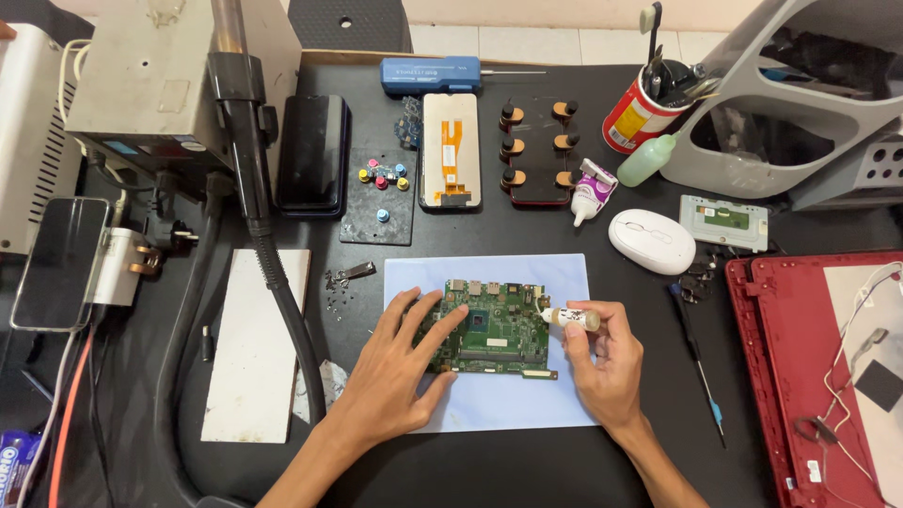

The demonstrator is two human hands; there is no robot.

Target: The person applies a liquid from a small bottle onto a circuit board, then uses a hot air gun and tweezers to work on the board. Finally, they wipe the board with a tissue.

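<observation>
A green circuit board [497, 325] lies on a pale blue mat [499, 395] in the middle of the black desk. My left hand [400, 362] rests flat on the board's left part, fingers spread, pressing it down. My right hand [602, 362] pinches a small syringe-like tube [570, 318] of yellowish paste, held level with its tip at the board's right edge. Both forearms come in from the bottom of the view.
A white mouse [651, 241], a glue bottle [589, 191], a phone screen [450, 150], a dark phone [312, 155] and a clamped frame [538, 150] lie behind. A screwdriver [696, 357] and red laptop shell [814, 376] are right. A black hose [273, 273] and white slab [254, 343] are left.
</observation>
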